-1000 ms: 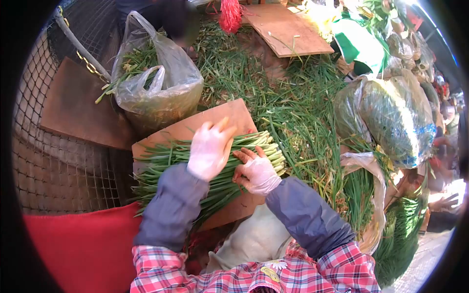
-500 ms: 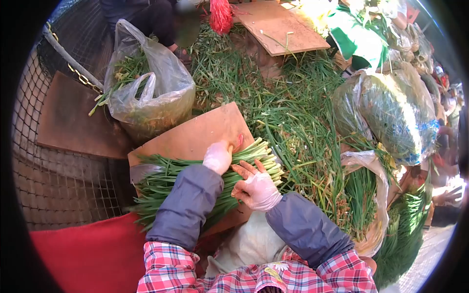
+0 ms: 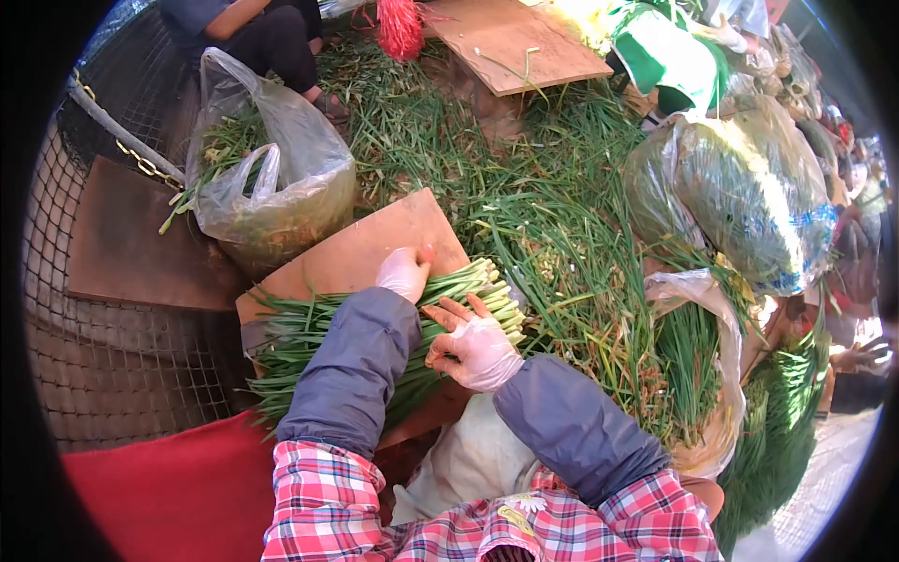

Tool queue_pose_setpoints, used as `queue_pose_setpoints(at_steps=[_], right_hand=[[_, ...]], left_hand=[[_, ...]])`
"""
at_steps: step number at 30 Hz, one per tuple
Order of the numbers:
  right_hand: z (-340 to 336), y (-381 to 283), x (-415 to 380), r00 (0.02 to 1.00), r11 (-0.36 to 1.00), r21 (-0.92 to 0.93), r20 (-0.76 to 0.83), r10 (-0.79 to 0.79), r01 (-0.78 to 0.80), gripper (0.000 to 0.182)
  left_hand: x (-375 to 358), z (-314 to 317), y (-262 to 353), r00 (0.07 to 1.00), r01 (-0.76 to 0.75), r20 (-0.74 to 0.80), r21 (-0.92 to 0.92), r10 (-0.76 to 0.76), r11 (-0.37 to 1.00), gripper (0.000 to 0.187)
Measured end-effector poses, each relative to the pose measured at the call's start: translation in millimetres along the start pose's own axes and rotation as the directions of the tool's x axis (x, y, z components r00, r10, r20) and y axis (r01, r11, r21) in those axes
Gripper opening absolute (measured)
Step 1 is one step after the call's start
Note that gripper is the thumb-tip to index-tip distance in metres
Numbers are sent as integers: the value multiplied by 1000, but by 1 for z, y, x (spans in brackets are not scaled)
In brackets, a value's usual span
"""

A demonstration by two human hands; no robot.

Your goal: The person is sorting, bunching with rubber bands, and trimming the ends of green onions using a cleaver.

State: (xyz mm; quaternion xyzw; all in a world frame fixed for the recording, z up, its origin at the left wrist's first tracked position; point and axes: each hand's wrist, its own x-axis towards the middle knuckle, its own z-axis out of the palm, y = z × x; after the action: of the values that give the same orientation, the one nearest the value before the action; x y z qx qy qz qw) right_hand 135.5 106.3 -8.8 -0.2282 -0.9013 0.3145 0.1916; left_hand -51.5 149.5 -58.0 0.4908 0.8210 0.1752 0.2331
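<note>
A thick bundle of green chives (image 3: 328,323) lies across a brown board (image 3: 375,234), its pale cut ends (image 3: 501,295) pointing right. My left hand (image 3: 405,273), in a thin clear glove, is closed at the bundle's upper edge, above the board. Whatever its fingers may grip is too small to make out. Resting on top of the stalks near the pale ends is my right hand (image 3: 479,351), also gloved, with its soiled fingers apart. Dark sleeve covers hide both forearms and part of the bundle.
Loose leaves (image 3: 524,187) litter the ground ahead. A plastic bag of greens (image 3: 281,206) stands at left, with a large stuffed bag (image 3: 749,197) at right. Further chives (image 3: 693,356) lie nearer right. Red strands (image 3: 400,28) hang by another board (image 3: 515,47); a person (image 3: 272,47) sits behind.
My left hand has turned, with a fingertip now showing upward above the stalks. My right hand stays on the bundle with its fingers spread. The whole view has shifted slightly.
</note>
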Motion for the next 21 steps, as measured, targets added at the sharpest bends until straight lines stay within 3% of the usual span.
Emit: queue_pose_setpoints(at_steps=[2,5,7,9,11,12,15,16,17,19,21], right_hand=[[0,0,-2,1000,1000,-3,5,-1,1,12],[0,2,-1,1000,1000,0,-3,-3,3,12],[2,2,-1,1000,1000,4,9,14,-14,12],[-1,-1,0,1000,1000,-12,20,-16,16,10],[-5,-17,-4,997,986,-150,-17,-69,66,11],[-7,-28,-7,995,972,-218,-31,-98,89,11],[-4,-61,-31,969,950,-193,23,-246,246,9],[-7,-69,-36,966,959,-146,-51,-252,242,9],[-8,-74,-40,989,988,-81,74,-129,135,9],[-12,-77,-44,939,994,1,328,101,-107,9],[-10,-72,-32,994,992,94,78,80,-87,6]], left_hand=[[1,7,-25,990,-1,-140,-174,-24,985,16],[-41,-25,-28,1000,-11,-13,-634,4,773,11],[-76,-34,-12,993,-111,-92,-523,74,845,8],[-81,-25,-10,991,-110,-130,-599,39,793,11],[-83,-23,-2,978,-152,-206,-601,32,784,21],[-81,-23,-5,985,-125,-171,-649,16,751,29],[-77,-29,-7,983,-140,-180,-564,44,813,25],[-73,-22,-13,984,-151,-169,-594,61,790,23],[-69,-16,-19,986,-143,-161,-635,51,759,23],[-64,-12,-22,988,-133,-147,-707,40,694,22],[-63,-13,-22,992,-108,-123,-726,26,679,22]])
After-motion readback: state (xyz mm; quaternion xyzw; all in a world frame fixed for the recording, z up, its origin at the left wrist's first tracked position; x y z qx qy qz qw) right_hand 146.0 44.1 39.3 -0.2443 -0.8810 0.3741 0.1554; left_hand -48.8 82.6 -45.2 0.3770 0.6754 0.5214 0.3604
